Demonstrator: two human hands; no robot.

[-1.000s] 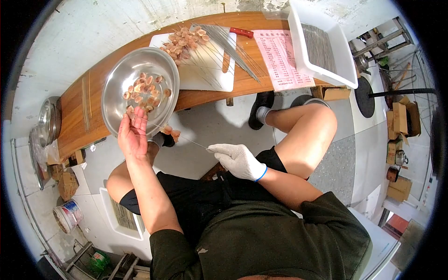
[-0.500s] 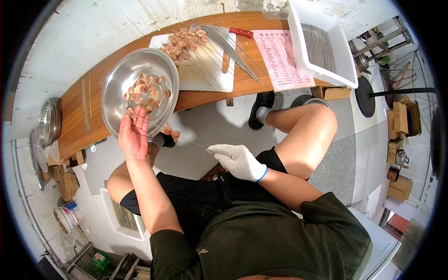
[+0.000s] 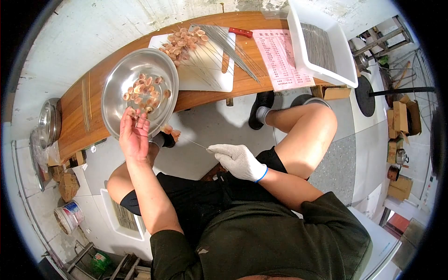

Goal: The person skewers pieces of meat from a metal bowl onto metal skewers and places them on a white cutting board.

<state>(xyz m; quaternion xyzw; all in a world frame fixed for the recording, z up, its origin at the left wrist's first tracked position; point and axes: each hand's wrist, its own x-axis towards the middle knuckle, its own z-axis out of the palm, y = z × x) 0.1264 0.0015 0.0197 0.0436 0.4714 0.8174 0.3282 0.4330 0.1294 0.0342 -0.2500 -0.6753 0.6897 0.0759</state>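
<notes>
My right hand point(image 3: 238, 161), in a white knit glove with a blue cuff edge, is closed around the end of a thin metal skewer point(image 3: 193, 142). A few pinkish-brown, rounded food pieces point(image 3: 171, 132) are threaded along it. The skewer runs left toward my bare left hand point(image 3: 135, 137), which is palm up at the near rim of a large steel bowl point(image 3: 112, 88). Curled fingers of that hand hold another food piece point(image 3: 132, 113) by the skewer's far end. Several loose pieces point(image 3: 147, 88) of the same kind lie in the bowl.
A white cutting board point(image 3: 200, 77) carries filled skewers point(image 3: 184, 42) and bare metal skewers point(image 3: 224, 42). Beyond are a red-handled knife point(image 3: 241, 32), a pink printed sheet point(image 3: 282, 60) and a white bin point(image 3: 322, 72) of skewers. The wooden table point(image 3: 70, 130) curves across the view.
The fingers of my left hand have shifted slightly around the food piece at the bowl rim. My right hand and the skewer stay almost in place.
</notes>
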